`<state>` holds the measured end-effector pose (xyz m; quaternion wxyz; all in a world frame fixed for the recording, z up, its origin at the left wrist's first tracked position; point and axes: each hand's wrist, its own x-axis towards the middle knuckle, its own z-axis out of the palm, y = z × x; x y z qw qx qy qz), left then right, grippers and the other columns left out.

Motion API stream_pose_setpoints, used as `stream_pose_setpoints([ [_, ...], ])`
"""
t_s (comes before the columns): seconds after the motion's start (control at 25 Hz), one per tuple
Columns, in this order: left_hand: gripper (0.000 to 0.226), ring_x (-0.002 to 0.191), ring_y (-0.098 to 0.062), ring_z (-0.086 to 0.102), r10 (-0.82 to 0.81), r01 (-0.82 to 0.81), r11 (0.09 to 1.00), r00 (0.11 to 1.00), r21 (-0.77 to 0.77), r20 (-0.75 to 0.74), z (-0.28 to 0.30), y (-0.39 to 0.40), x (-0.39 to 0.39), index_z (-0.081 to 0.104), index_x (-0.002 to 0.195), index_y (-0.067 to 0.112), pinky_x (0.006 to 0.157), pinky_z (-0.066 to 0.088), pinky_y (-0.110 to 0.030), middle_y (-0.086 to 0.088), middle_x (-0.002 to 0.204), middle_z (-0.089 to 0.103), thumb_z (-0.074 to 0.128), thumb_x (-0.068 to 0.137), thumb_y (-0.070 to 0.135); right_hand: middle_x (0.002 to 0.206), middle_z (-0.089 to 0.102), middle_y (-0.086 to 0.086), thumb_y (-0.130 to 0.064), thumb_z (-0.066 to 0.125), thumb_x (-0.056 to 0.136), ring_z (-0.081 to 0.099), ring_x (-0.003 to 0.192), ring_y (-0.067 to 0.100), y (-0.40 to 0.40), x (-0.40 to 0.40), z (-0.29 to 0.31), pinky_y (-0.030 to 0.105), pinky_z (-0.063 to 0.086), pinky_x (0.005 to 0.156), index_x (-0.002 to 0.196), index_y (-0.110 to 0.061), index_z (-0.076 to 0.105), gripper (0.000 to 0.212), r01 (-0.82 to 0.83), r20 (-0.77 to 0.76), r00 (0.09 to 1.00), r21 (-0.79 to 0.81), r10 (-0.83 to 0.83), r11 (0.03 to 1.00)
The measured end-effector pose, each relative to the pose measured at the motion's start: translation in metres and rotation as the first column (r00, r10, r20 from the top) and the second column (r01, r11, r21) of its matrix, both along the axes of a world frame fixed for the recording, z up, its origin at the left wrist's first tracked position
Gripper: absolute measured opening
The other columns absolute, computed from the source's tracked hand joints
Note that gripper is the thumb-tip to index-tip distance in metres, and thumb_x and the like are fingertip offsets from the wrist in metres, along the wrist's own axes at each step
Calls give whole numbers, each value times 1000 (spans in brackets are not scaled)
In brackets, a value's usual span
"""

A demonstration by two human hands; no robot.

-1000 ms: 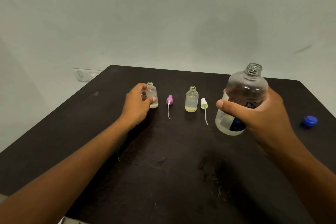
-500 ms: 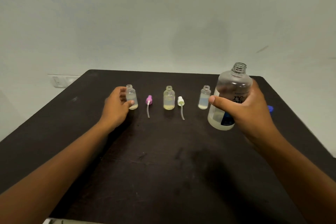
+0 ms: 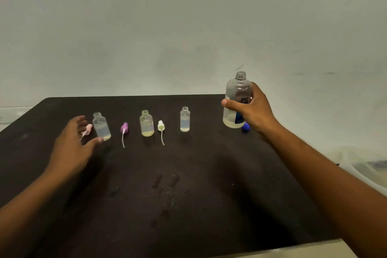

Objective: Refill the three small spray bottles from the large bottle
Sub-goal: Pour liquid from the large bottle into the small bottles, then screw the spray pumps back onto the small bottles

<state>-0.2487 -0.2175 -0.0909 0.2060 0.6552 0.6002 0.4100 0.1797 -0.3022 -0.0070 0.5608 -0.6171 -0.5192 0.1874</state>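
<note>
The right hand [image 3: 256, 109] grips the uncapped large bottle [image 3: 237, 100] at mid-body; it looks light, nearly empty, probably slippery. The left hand [image 3: 72, 146] hovers, fingers relaxed, beside the leftmost small bottle [image 3: 101, 126].

R hand [image 3: 256, 111] grips the large bottle [image 3: 237, 102], upright, cap off, a little pale liquid at the bottom. Blue cap [image 3: 246, 126] on the table [image 3: 188, 195] just behind that wrist. L hand [image 3: 71, 144] open, thumb tip right at the base of the left small bottle [image 3: 102, 126]; pink sprayer [image 3: 87, 130] lies by its fingers. Purple sprayer [image 3: 124, 129], middle small bottle [image 3: 147, 124], white sprayer [image 3: 161, 126], right small bottle [image 3: 185, 120] in a row, all bottles uncapped, upright.
</note>
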Motion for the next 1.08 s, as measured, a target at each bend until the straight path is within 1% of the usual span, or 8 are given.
stream_pose_setpoints([
  [0.2, 83, 137, -30, 52, -19, 18, 1000, 1000, 25, 8, -7, -6, 0, 38, 151, 20, 112, 42, -50, -10, 151, 52, 83, 83, 18, 123, 66, -7, -36, 91, 70, 64, 112, 14, 48, 20, -20, 31, 54, 93, 133, -24, 55, 73, 46, 13, 999, -46, -46, 998],
  [0.32, 80, 136, -26, 51, -45, 42, 998, 998, 51, 49, -21, -2, -6, 38, 138, 59, 111, 43, -52, -2, 151, 51, 85, 81, 26, 122, 66, -7, -37, 91, 71, 64, 109, 15, 73, 27, -35, 30, 52, 93, 132, -23, 55, 73, 92, 36, 995, -60, -90, 994],
  [0.4, 80, 137, -24, 50, -37, 37, 999, 999, 32, 23, -32, 6, -13, 36, 127, 70, 110, 42, -53, 4, 152, 50, 86, 79, 29, 121, 65, -7, -36, 91, 71, 63, 108, 14, 86, 35, -45, 29, 51, 93, 132, -21, 56, 72, 117, 37, 993, -67, -115, 991],
  [0.6, 88, 143, -18, 44, -51, 56, 996, 996, -69, 73, -69, 36, -38, 36, 148, 56, 112, 38, -53, 27, 146, 47, 87, 78, 43, 118, 63, -9, -35, 91, 71, 61, 106, 11, 108, 52, -61, 23, 46, 87, 133, -19, 56, 73, 154, 47, 987, -84, -151, 985],
  [0.72, 73, 136, 0, 40, -102, 102, 993, 995, -63, 3, -63, 34, -33, 38, 149, 35, 117, 33, -36, 27, 142, 42, 79, 88, 38, 120, 65, -7, -35, 92, 71, 63, 106, 12, 114, 55, -66, 22, 48, 86, 132, -19, 57, 72, 144, 49, 989, -87, -140, 986],
  [0.84, 84, 136, 1, 38, -3, 6, 995, 999, -96, 33, -64, 37, -28, 35, 151, 47, 118, 34, -47, 35, 145, 39, 79, 80, 59, 123, 67, -5, -37, 92, 69, 64, 108, 13, 118, 55, -71, 25, 51, 90, 130, -19, 57, 73, 155, 69, 986, -80, -149, 985],
  [1.0, 88, 140, -12, 40, -37, 39, 990, 999, -137, 18, -100, 53, -53, 35, 149, 52, 113, 36, -52, 14, 158, 40, 82, 76, 56, 122, 67, -5, -38, 93, 68, 64, 109, 14, 117, 53, -73, 30, 53, 94, 130, -20, 58, 73, 163, 81, 984, -80, -156, 983],
  [1.08, 86, 139, -16, 44, -31, 37, 991, 999, -127, 45, -108, 53, -63, 37, 147, 57, 109, 39, -56, 17, 158, 42, 84, 75, 56, 123, 66, -5, -38, 92, 68, 63, 111, 15, 112, 51, -71, 31, 53, 95, 131, -21, 57, 73, 147, 79, 987, -113, -139, 983],
])
